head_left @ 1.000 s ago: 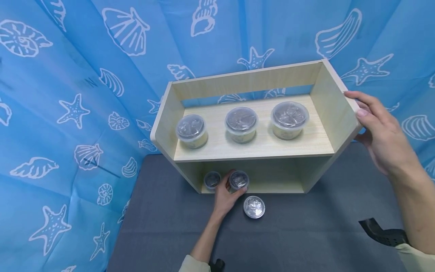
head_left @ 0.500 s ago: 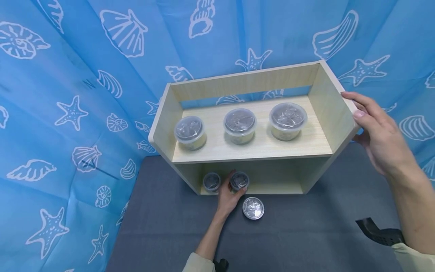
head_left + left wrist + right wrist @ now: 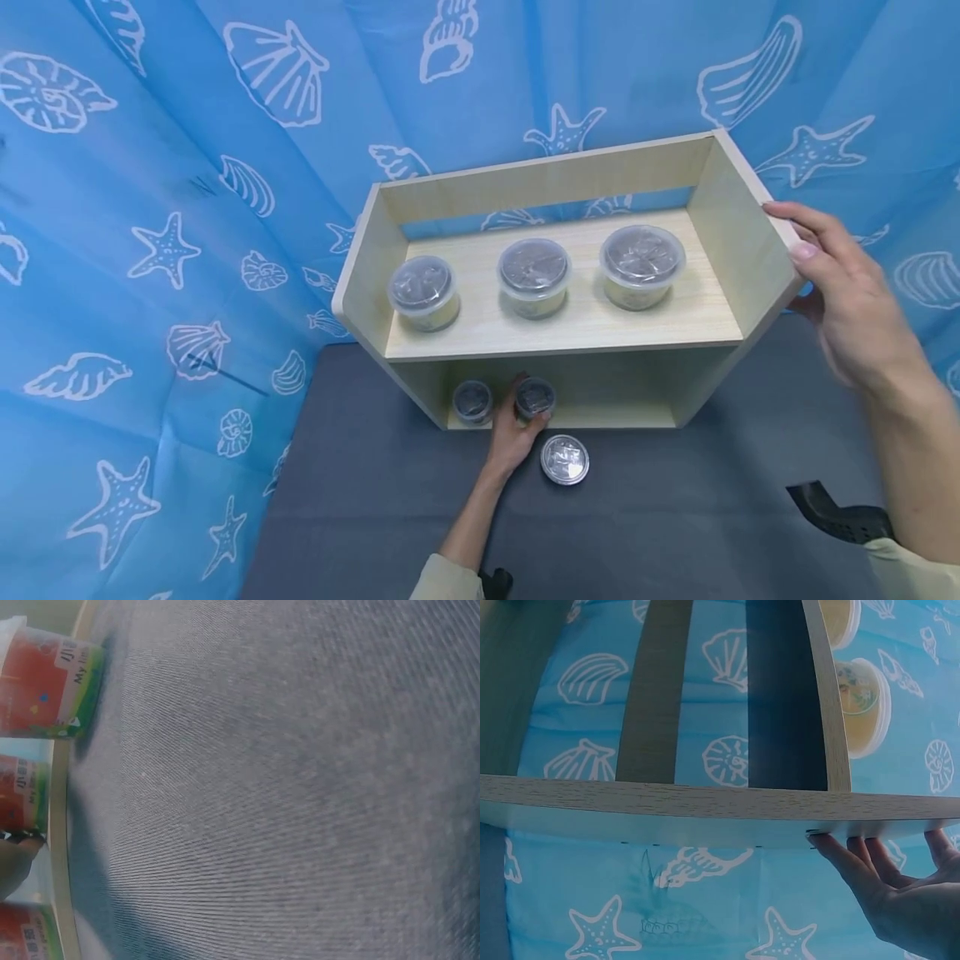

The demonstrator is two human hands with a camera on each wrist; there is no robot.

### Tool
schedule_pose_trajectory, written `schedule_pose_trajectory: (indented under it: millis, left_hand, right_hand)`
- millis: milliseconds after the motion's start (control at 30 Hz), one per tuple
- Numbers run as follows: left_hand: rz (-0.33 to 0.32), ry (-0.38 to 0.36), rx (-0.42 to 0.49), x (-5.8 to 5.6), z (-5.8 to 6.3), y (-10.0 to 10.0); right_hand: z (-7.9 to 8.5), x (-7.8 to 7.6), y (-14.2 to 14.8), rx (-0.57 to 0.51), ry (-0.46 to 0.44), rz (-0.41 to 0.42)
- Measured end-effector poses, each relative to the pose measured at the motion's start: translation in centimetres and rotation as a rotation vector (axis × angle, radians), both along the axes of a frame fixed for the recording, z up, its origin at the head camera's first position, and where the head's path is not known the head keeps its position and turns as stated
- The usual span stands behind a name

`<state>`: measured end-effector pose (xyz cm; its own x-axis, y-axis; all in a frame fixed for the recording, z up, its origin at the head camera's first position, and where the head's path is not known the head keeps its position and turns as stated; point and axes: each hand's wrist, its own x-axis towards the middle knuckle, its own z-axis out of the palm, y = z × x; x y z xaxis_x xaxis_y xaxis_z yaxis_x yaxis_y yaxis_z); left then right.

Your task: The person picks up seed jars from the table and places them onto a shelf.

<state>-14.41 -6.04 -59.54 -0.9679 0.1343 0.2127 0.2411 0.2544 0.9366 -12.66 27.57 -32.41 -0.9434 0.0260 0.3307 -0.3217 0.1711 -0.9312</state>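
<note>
In the head view my left hand (image 3: 513, 433) grips a small lidded cup (image 3: 536, 397) in the lower compartment of a pale wooden shelf (image 3: 547, 342). A similar lidded cup (image 3: 472, 402) stands just left of it. In front of the shelf, on the grey cloth, sits another cup (image 3: 565, 459) with a shiny clear lid. The left wrist view catches red and green printed cups (image 3: 52, 682) along the shelf's edge, with part of my fingers between two of them. My right hand (image 3: 855, 292) rests its fingertips (image 3: 825, 841) against the outer face of the shelf's right side panel (image 3: 705, 799).
Three larger lidded tubs stand in a row on the upper level: a left one (image 3: 423, 293), a middle one (image 3: 534, 277) and a right one (image 3: 641, 267). Behind hangs a blue curtain (image 3: 300, 208) with white shells. Grey cloth (image 3: 675, 517) covers the table.
The left hand and its cup have shifted slightly right, widening the gap to the cup at the left. The right hand stays at the side panel.
</note>
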Motion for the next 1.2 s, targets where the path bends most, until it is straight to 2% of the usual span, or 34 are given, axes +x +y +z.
schedule_pose_trajectory:
  millis: [133, 300, 500, 533, 733, 867, 1200]
  left_hand:
    - [-0.019, -0.012, 0.022, 0.0, -0.3, 0.5]
    - [0.011, -0.005, 0.073, 0.8, -0.2, 0.5]
    - [0.027, -0.049, 0.135, 3.2, 3.6, -0.1]
    - [0.03, -0.064, 0.144, 3.4, 3.7, -0.3]
    - [0.053, -0.09, 0.146, 4.1, 0.9, -1.4]
    - [0.035, -0.093, 0.144, 4.9, 0.7, -2.0]
    - [0.02, -0.13, 0.182, 6.7, 0.7, -2.0]
  right_hand:
    - [0.0, 0.2, 0.4, 0.021, 0.022, -0.016]
    - [0.1, 0.3, 0.4, 0.049, 0.012, -0.027]
    - [0.1, 0.1, 0.3, 0.019, 0.014, -0.007]
    - [0.1, 0.1, 0.3, 0.017, 0.013, -0.007]
    - [0.1, 0.1, 0.2, 0.039, 0.001, -0.014]
    - [-0.1, 0.0, 0.3, -0.01, 0.009, 0.01]
    - [0.2, 0.2, 0.0, 0.084, -0.012, -0.045]
